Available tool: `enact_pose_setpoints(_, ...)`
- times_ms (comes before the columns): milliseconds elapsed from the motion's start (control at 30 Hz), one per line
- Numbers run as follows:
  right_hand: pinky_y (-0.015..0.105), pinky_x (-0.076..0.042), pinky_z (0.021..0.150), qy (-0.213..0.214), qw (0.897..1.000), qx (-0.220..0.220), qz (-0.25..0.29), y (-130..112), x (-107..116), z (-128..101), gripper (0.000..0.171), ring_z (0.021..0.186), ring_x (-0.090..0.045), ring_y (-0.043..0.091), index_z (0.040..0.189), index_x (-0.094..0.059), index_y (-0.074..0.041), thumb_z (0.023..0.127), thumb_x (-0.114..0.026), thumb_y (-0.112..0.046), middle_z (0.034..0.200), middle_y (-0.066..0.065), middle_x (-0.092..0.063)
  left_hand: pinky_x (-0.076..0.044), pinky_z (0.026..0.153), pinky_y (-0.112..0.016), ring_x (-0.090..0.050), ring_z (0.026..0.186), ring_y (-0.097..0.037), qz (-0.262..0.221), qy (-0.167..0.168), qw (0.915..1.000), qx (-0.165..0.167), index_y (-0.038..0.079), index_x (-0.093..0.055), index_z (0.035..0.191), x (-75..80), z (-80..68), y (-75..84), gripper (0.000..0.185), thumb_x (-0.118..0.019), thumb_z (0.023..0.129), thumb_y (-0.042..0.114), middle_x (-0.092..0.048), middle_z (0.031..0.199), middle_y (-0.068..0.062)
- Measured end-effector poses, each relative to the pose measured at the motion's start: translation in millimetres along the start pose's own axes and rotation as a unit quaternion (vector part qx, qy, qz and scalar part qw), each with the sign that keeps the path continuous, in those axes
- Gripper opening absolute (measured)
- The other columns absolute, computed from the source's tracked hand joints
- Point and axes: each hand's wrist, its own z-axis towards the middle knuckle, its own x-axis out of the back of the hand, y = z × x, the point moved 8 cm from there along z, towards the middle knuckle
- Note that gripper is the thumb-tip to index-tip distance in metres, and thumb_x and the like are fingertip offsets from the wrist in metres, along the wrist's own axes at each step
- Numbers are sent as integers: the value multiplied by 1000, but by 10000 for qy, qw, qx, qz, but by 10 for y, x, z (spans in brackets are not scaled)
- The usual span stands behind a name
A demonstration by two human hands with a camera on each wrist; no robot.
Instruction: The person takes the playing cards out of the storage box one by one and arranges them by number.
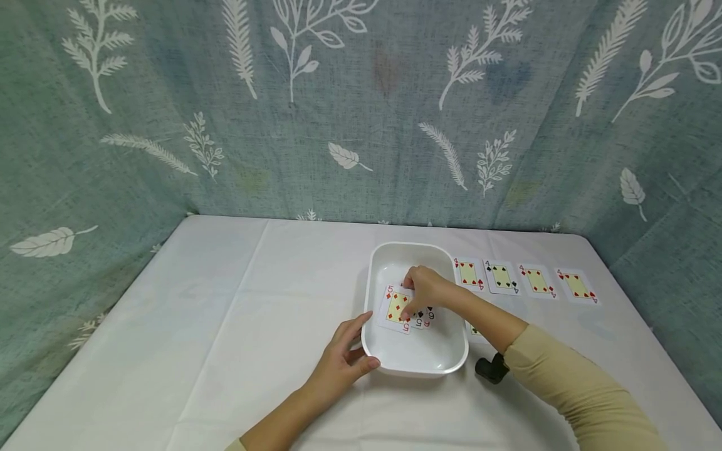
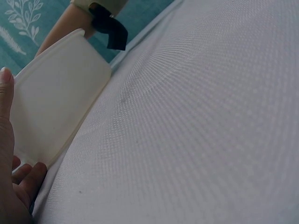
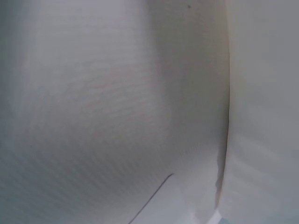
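Observation:
A white plastic tub [image 1: 395,360] stands on the table, with several playing cards inside. My left hand [image 1: 341,354] holds it at its near left corner, thumb by the rim and fingers along the side. In the left wrist view, the left fingers [image 2: 32,179] touch the low edge of the tub's wall [image 2: 60,93]. Inside the tub, my right hand [image 1: 431,289] has thumb and forefinger curled at a five of diamonds card [image 1: 397,304]. Other black-suited cards [image 1: 424,317] lie partly hidden under that hand. The right wrist view shows no fingers.
Right of the tub lies a row of fours: four of hearts [image 1: 468,274], a black four [image 1: 501,277], four of diamonds [image 1: 537,280] and another red four [image 1: 576,285]. Another card [image 1: 475,330] is mostly covered by the right forearm. A black device [image 1: 492,369] hangs at the right sleeve.

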Motion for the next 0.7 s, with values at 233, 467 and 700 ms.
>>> enact_pose_setpoints(233, 21, -49, 62, -139, 9994, -55, 322, 6, -25, 1, 65, 75, -54, 15, 101, -49, -6, 58, -92, -28, 88, 5, -56, -50, 98, -29, -44, 125, -34, 17, 44, 10000, -4, 10, -30, 148, 2, 7, -13, 76, -71, 84, 19, -35, 138, -19)
enact_pose_setpoints(467, 23, -54, 57, -272, 9932, 323, 1088, -56, -19, -48, 44, 67, -58, 14, 106, -48, -8, 76, -80, -12, 95, 9, -56, -50, 99, -31, -44, 124, -36, -36, 49, 10000, -48, 8, -30, 147, 5, 11, -30, 75, -70, 85, 18, -35, 137, -19)
enact_pose_setpoints(700, 24, -53, 56, -213, 9844, 1042, 1403, -176, 67, -182, 31, 65, -58, 14, 112, -46, -9, 88, -65, -2, 95, 11, -54, -49, 99, -32, -44, 125, -38, -61, 33, 9999, -123, 9, -31, 147, -4, 17, -41, 73, -70, 85, 17, -36, 136, -19)
